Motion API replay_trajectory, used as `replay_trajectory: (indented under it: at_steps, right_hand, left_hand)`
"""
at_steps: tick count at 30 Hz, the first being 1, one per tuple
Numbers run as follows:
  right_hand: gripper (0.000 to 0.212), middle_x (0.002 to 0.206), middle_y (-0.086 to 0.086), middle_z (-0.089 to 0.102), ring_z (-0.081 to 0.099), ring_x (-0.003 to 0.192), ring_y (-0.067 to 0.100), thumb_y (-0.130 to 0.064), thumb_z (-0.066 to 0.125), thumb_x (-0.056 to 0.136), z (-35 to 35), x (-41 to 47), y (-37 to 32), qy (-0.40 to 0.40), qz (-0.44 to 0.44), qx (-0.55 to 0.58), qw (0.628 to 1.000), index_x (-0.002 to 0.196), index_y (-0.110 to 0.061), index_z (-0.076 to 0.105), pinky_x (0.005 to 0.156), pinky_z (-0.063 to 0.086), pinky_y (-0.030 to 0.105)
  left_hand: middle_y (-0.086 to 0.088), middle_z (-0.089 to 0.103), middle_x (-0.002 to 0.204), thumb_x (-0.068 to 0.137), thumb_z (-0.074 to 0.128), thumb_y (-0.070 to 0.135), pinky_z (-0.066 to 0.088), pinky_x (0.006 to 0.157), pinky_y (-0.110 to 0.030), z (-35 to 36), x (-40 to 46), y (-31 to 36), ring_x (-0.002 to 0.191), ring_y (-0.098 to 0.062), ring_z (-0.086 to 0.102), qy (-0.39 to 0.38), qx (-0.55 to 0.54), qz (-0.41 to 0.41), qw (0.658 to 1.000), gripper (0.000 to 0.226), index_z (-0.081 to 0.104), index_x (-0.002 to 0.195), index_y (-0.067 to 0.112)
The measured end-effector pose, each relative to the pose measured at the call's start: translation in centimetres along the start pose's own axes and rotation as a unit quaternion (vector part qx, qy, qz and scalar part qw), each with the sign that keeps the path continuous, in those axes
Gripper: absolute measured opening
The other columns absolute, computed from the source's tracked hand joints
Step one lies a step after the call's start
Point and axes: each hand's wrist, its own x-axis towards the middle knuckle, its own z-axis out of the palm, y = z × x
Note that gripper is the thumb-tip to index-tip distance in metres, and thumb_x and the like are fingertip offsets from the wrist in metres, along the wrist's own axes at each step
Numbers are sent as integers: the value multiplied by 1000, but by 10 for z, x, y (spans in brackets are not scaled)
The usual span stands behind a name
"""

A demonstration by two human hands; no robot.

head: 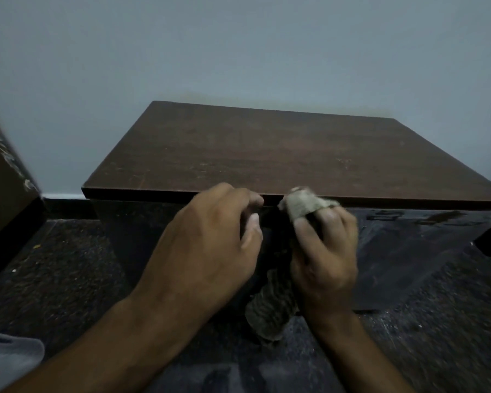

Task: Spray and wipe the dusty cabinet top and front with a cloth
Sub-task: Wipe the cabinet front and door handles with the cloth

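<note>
The cabinet [281,148] fills mid-frame, its top bare and its front shadowed below. At lower centre, the right hand [323,251] clenches the cloth [304,204] at the front lip, apparently for edge-wiping. The left hand [210,245] hovers beside, fingers loosely curled, empty.

The cabinet [267,148] stands on the floor [68,265] with its back against the wall [238,46]. Both hands are in front of its front face, just below the top's front edge. The left hand [210,245] is beside the right hand [326,251], close but apart. The cloth [304,204] is in the right hand, its upper end touching the front edge and its lower end hanging below the hands. Another piece of furniture [3,180] stands to the left, apart from the cabinet.
</note>
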Motion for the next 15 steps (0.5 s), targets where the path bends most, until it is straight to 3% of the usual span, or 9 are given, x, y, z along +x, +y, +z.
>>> replay_trajectory:
  at_steps: [5,11,15]
  right_hand:
    - [9,96,22,67,55,95,34,-1,70,92,18,-16,-8,-22,-4,8,1000,93,8,73,99,42,28]
    - [5,90,19,67,57,96,33,7,68,88,21,-27,-4,-11,-13,11,1000,87,6,73,87,52,45]
    - [7,89,22,68,63,89,38,7,67,90,30,-15,-14,-7,-27,41,999,88,10,72,90,53,48]
  left_hand:
    - [17,63,93,86,51,43,54,77,-33,15,-3,3,86,-3,61,-30,-7,-30,999,27,65,108,35]
    - [16,66,94,87,57,39,51,76,-26,10,-4,-10,84,-3,61,-14,32,-54,998,26,70,109,34]
    - [11,70,98,88,57,36,54,83,-30,12,-4,-12,92,-10,65,-25,17,-46,998,26,71,109,31]
